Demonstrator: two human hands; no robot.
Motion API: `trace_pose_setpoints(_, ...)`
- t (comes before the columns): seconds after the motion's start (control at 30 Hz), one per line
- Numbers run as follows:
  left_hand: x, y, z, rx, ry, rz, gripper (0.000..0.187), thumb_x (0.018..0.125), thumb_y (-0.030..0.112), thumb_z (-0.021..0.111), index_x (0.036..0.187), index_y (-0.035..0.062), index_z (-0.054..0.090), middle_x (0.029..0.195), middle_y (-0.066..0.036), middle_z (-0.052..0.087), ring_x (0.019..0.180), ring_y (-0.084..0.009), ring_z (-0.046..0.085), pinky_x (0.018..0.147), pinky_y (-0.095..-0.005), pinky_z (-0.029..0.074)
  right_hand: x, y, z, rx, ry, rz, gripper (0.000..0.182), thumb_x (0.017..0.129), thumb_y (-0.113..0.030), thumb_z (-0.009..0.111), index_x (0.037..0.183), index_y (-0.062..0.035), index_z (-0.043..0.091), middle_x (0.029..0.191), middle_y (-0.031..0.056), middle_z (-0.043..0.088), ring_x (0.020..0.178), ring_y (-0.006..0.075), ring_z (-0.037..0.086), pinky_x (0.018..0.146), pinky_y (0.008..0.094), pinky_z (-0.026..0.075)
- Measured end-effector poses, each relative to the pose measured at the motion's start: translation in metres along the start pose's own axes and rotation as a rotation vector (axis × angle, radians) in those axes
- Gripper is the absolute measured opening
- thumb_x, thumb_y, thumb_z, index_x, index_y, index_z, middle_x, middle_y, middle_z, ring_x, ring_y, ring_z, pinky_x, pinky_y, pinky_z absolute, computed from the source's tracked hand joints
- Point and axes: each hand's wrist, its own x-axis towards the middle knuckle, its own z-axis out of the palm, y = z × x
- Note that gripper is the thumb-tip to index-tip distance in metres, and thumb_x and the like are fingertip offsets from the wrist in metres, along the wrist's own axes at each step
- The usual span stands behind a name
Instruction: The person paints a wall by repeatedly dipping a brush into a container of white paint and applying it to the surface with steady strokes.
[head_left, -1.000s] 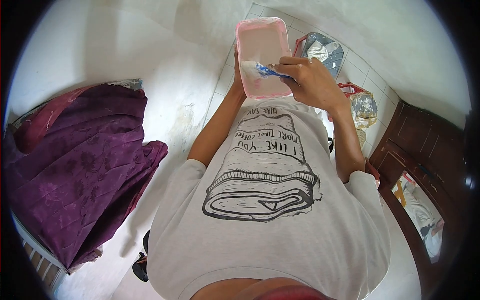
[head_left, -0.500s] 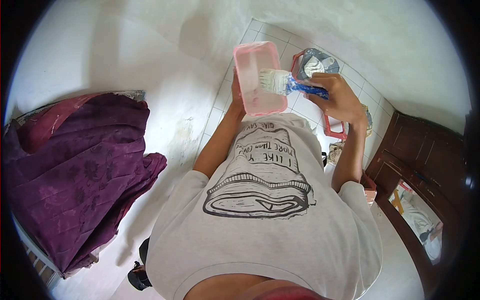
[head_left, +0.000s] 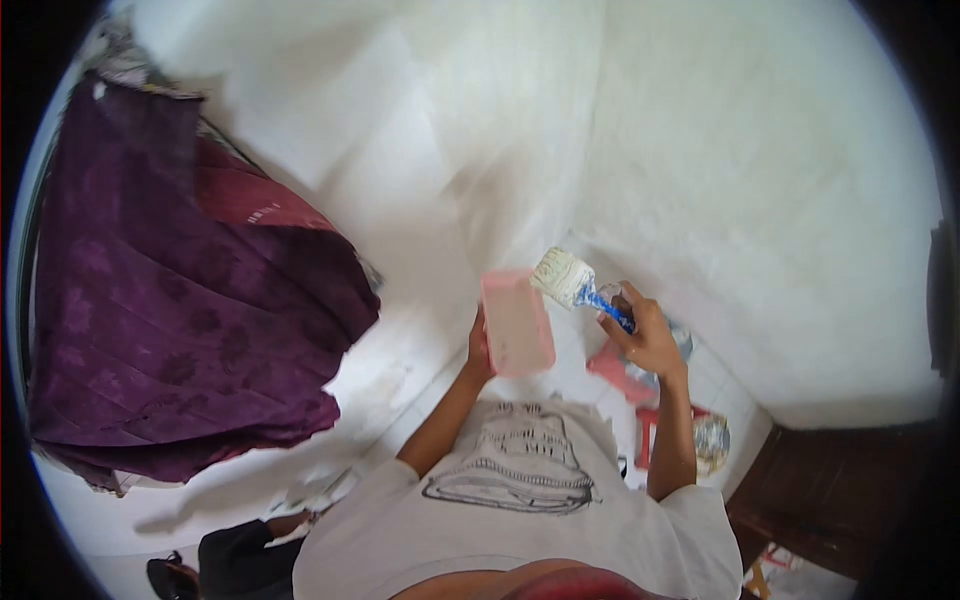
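A pink rectangular tub [head_left: 518, 325] is held by my left hand [head_left: 481, 345], whose fingers wrap around its left side; pale liquid or paint residue shows inside. My right hand [head_left: 645, 335] grips the blue handle of a paintbrush [head_left: 565, 278]. The brush has a wide, whitish, paint-coated head, which points up and left near the tub's upper right corner. The bristles are above the tub's rim, in front of the white wall.
White walls [head_left: 720, 180] meet in a corner ahead. Purple cloth [head_left: 190, 330] hangs at the left. On the tiled floor [head_left: 722, 385] are a red stool [head_left: 650, 440] and other items. Dark wooden furniture [head_left: 820, 490] stands at lower right.
The view has tilted up towards the wall, so the hands and tub appear lower. The brush has moved out from over the tub to its upper right corner, bristles now angled upward.
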Motion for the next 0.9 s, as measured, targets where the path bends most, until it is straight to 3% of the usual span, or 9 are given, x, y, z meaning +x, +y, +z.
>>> trace_pose_setpoints(0.13, -0.016, 0.047, -0.012, -0.014, -0.043, -0.003, 0.074, 0.101, 0.066, 0.033, 0.153, 0.0137, 0.038, 0.142, -0.012, 0.055, 0.126, -0.0299, 0.058, 0.108, -0.0512, 0.046, 0.055, -0.074, -0.004, 0.068, 0.011, -0.088, 0.034, 0.093, -0.011, 0.067, 0.12, -0.0025, 0.048, 0.068, 0.0157, 0.06, 0.056, 0.0305, 0.053, 0.056, 0.0388, 0.04)
trace_pose_setpoints(0.37, -0.042, 0.109, -0.043, 0.027, -0.198, -0.087, 0.076, 0.1, 0.067, 0.036, 0.155, 0.0144, 0.035, 0.141, -0.011, 0.055, 0.127, -0.0297, 0.058, 0.108, -0.052, 0.047, 0.167, -0.201, -0.036, -0.355, 0.185, -0.512, 0.046, 0.095, -0.009, 0.062, 0.137, 0.0002, 0.046, 0.09, 0.0241, 0.062, 0.081, 0.0403, 0.062, 0.077, 0.045, 0.049)
trace_pose_setpoints(0.4, -0.044, 0.116, -0.047, 0.012, -0.196, -0.12, 0.077, 0.099, 0.067, 0.036, 0.155, 0.0145, 0.034, 0.142, -0.011, 0.054, 0.127, -0.0296, 0.057, 0.108, -0.0524, 0.047, 0.189, -0.217, -0.045, -0.43, 0.243, -0.585, 0.046, 0.095, -0.009, 0.061, 0.138, 0.002, 0.046, 0.092, 0.025, 0.062, 0.079, 0.0382, 0.062, 0.077, 0.0446, 0.05)
trace_pose_setpoints(0.5, -0.054, 0.137, -0.043, -0.014, -0.225, -0.175, 0.078, 0.098, 0.068, 0.037, 0.155, 0.0149, 0.033, 0.144, -0.012, 0.052, 0.129, -0.0307, 0.056, 0.108, -0.054, 0.046, 0.244, -0.285, -0.078, -0.464, 0.383, -0.573, 0.037, 0.097, -0.016, 0.062, 0.134, -0.013, 0.061, 0.089, 0.0191, 0.065, 0.07, 0.0254, 0.058, 0.071, 0.0375, 0.051)
trace_pose_setpoints(0.53, -0.058, 0.142, -0.048, -0.009, -0.233, -0.185, 0.078, 0.098, 0.068, 0.037, 0.155, 0.0149, 0.033, 0.144, -0.012, 0.052, 0.129, -0.0307, 0.056, 0.108, -0.054, 0.046, 0.268, -0.299, -0.089, -0.484, 0.479, -0.714, 0.038, 0.097, -0.019, 0.063, 0.134, -0.0124, 0.06, 0.086, 0.0165, 0.066, 0.068, 0.0235, 0.058, 0.07, 0.037, 0.051)
trace_pose_setpoints(0.63, -0.069, 0.155, -0.057, -0.048, -0.181, -0.233, 0.079, 0.098, 0.069, 0.039, 0.155, 0.0153, 0.033, 0.145, -0.012, 0.051, 0.131, -0.0321, 0.054, 0.109, -0.0554, 0.045, 0.309, -0.35, -0.106, -0.498, 0.686, -0.703, 0.036, 0.096, -0.025, 0.064, 0.128, -0.0092, 0.063, 0.089, 0.0171, 0.07, 0.072, 0.0278, 0.064, 0.071, 0.0395, 0.052)
trace_pose_setpoints(0.73, -0.078, 0.165, -0.063, -0.039, -0.206, -0.272, 0.079, 0.098, 0.068, 0.039, 0.156, 0.0153, 0.033, 0.146, -0.013, 0.051, 0.132, -0.0331, 0.053, 0.11, -0.0561, 0.043, 0.337, -0.357, -0.093, -0.571, 0.677, -0.716, 0.035, 0.098, -0.027, 0.064, 0.125, -0.0044, 0.064, 0.083, 0.014, 0.07, 0.07, 0.0207, 0.061, 0.07, 0.0356, 0.052)
trace_pose_setpoints(0.77, -0.079, 0.164, -0.068, -0.084, -0.233, -0.275, 0.078, 0.098, 0.068, 0.039, 0.156, 0.0155, 0.033, 0.146, -0.013, 0.05, 0.133, -0.0331, 0.053, 0.11, -0.0562, 0.043, 0.353, -0.338, -0.081, -0.62, 0.705, -0.806, 0.033, 0.097, -0.024, 0.065, 0.123, -0.0043, 0.065, 0.083, 0.0173, 0.071, 0.068, 0.0237, 0.064, 0.069, 0.0372, 0.052)
trace_pose_setpoints(0.9, -0.072, 0.157, -0.077, -0.151, -0.306, -0.315, 0.075, 0.099, 0.065, 0.041, 0.156, 0.0163, 0.033, 0.15, -0.011, 0.047, 0.135, -0.0313, 0.05, 0.112, -0.0541, 0.042, 0.311, -0.267, -0.008, -0.504, 0.481, -0.578, 0.027, 0.094, -0.017, 0.067, 0.118, -0.005, 0.067, 0.075, 0.021, 0.067, 0.061, 0.0324, 0.062, 0.064, 0.0408, 0.051)
